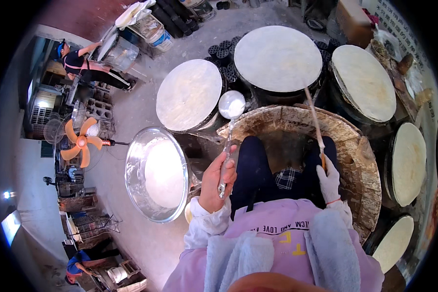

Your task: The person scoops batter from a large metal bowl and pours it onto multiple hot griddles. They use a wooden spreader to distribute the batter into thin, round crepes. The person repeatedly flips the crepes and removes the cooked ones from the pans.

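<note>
My left hand [218, 177], bare, is closed round the handle of a metal ladle [232, 103]. White liquid shows in its round bowl, held between two round griddles. My right hand [329, 180], in a white glove, grips a slim wooden stick [315, 119] pointing forward. The stick's far tip appears at the near edge of the middle griddle [278, 58], though contact I cannot tell. A pale sheet of batter covers that griddle. Left of it, another coated griddle [190, 95] stands. To my left sits a big metal basin [131, 175] holding white batter [164, 173].
More coated griddles curve round my right: one ahead [366, 82], one beside me [409, 163], one lower [395, 243]. A rough curved board [370, 180] rings my knees. Black coal briquettes [224, 52] lie behind the griddles. An orange-bladed fan [82, 141] and two other people are at left.
</note>
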Action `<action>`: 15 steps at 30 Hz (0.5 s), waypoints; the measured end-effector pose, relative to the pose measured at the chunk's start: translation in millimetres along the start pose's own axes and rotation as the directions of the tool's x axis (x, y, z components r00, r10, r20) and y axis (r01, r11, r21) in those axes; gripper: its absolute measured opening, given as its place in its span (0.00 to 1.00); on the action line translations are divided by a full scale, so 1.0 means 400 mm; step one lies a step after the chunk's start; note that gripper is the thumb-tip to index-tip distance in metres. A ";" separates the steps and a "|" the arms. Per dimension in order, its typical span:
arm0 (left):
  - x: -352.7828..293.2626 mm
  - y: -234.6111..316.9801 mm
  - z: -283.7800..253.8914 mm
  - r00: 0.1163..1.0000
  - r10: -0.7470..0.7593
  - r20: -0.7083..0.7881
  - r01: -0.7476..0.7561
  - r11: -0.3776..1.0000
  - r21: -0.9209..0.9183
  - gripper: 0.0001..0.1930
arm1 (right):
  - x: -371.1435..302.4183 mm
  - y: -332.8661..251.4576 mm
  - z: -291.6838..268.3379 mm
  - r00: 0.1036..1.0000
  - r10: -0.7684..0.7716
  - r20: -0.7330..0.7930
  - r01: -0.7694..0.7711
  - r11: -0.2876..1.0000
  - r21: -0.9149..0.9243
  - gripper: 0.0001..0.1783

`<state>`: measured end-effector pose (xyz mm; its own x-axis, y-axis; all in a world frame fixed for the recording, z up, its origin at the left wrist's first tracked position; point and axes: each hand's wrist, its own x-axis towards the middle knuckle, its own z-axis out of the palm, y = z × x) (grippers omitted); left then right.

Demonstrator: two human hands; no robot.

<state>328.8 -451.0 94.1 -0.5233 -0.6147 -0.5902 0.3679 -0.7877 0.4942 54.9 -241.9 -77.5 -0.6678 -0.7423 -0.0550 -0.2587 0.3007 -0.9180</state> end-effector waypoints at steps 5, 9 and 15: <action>-0.029 0.008 -0.031 0.986 0.165 -0.018 -0.165 0.986 -0.020 0.16 | -0.025 -0.025 -0.067 0.991 0.119 -0.062 -0.100 0.963 0.251 0.12; -0.090 0.014 -0.032 0.942 0.332 -0.046 -0.334 0.941 -0.054 0.15 | 0.042 -0.051 -0.059 0.930 -0.114 -0.349 0.205 0.950 0.236 0.08; -0.105 0.037 -0.055 0.914 0.395 -0.090 -0.404 0.906 -0.128 0.15 | 0.029 0.104 -0.002 0.937 0.348 -0.031 -0.275 0.790 0.548 0.16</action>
<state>372.9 -437.7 112.2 -0.2642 -0.8768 -0.4018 0.6432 -0.4706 0.6040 35.8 -237.7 -116.2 -0.7373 -0.5722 -0.3590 0.3620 0.1140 -0.9252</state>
